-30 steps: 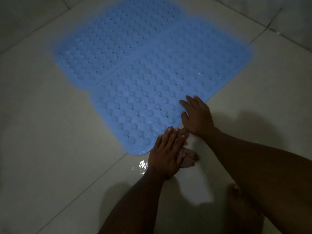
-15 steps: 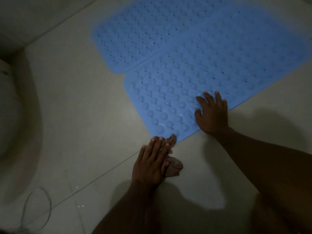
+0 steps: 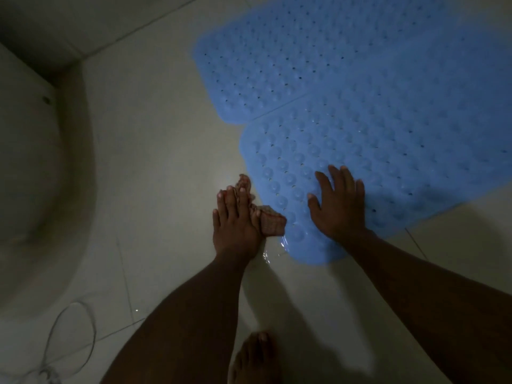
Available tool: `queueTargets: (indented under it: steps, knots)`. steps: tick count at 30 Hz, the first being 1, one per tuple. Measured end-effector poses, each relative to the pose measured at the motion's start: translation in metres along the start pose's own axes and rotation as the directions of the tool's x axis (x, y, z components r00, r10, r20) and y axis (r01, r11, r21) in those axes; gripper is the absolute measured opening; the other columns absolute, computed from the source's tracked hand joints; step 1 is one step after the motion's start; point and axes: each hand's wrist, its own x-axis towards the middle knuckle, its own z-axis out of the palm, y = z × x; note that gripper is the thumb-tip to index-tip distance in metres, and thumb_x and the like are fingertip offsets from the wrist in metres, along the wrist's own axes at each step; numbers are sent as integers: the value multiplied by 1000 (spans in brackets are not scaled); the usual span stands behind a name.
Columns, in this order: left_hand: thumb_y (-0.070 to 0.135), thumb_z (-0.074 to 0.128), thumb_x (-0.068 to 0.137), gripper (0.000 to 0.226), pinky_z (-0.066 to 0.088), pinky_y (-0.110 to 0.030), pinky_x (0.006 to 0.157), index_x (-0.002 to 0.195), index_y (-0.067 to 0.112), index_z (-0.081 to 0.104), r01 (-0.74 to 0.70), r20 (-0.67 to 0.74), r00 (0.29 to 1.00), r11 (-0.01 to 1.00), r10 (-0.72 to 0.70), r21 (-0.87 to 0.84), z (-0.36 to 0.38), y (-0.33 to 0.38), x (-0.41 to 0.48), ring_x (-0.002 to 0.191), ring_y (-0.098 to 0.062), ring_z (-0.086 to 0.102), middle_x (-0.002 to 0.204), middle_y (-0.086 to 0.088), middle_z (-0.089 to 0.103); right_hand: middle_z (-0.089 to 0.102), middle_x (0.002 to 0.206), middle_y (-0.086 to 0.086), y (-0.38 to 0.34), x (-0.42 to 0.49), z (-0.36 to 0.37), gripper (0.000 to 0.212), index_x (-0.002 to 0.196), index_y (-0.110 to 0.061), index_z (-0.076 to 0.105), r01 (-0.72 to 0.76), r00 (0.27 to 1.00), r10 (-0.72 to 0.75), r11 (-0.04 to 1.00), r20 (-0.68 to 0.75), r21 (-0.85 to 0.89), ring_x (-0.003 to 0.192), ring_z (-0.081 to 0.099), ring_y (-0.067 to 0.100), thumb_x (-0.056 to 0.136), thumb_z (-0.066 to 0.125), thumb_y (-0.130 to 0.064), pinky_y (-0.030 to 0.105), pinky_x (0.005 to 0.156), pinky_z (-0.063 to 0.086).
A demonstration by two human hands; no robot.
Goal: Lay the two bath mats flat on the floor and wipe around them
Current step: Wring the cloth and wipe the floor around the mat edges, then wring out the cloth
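Two blue rubber bath mats with bumps and small holes lie flat side by side on the pale tiled floor. The near mat (image 3: pixel 388 151) has my right hand (image 3: pixel 339 206) pressed flat on its near left corner, fingers spread. The far mat (image 3: pixel 291 59) lies behind it and touches it along one edge. My left hand (image 3: pixel 235 220) presses a crumpled brownish cloth (image 3: pixel 273 221) onto the floor right beside the near mat's left edge. Part of the cloth is hidden under my fingers.
A white toilet bowl (image 3: pixel 33 173) fills the left side. A thin cable loop (image 3: pixel 69 333) lies on the floor at lower left. My bare foot (image 3: pixel 253 358) stands at the bottom. A wet patch (image 3: pixel 267 254) glistens below the cloth. Bare tiles (image 3: pixel 155 139) lie between toilet and mats.
The view has swung left, bringing the toilet into sight. My left hand has slid the cloth from the mat's near corner up along its left edge. My right hand stays on the mat.
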Motion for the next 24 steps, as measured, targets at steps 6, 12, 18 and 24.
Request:
queueTargets:
  steps: [6, 12, 18, 24]
  knots:
    - [44, 20, 108, 63, -1, -47, 126, 162, 22, -2, 52, -8, 999, 999, -52, -1, -13, -3, 55, 156, -28, -14, 171, -7, -11, 35, 159, 13, 1, -7, 13, 65, 147, -16, 46, -2, 1000, 1, 998, -9, -57, 151, 23, 35, 89, 49, -45, 60, 119, 13]
    - [36, 40, 104, 50, 31, -52, 112, 150, 15, 40, 10, -141, 990, 999, -5, 36, -24, 4, 73, 143, -44, 34, 151, -19, 41, 36, 158, 12, 3, -3, 9, 68, 145, -20, 46, -33, 997, 36, 998, 66, -55, 149, 24, 35, 85, 50, -50, 60, 118, 17]
    - [40, 39, 105, 33, 42, -41, 78, 108, 11, 55, 91, -185, 980, 993, -75, 76, -66, 20, 63, 100, -35, 62, 109, -11, 63, 50, 142, 5, -5, 24, -36, 56, 133, -27, 58, -108, 959, 109, 994, 261, -19, 135, 43, 31, 80, 63, -44, 49, 106, 37]
    - [40, 55, 102, 50, 39, -28, 50, 66, 9, 38, 203, 268, 964, 654, -1, -729, -164, 44, 65, 45, -23, 51, 60, -10, 45, 65, 117, 8, -47, 81, -106, 38, 123, -22, 62, -446, 836, 100, 699, 540, 559, 105, 63, 22, 87, 73, -19, 26, 81, 46]
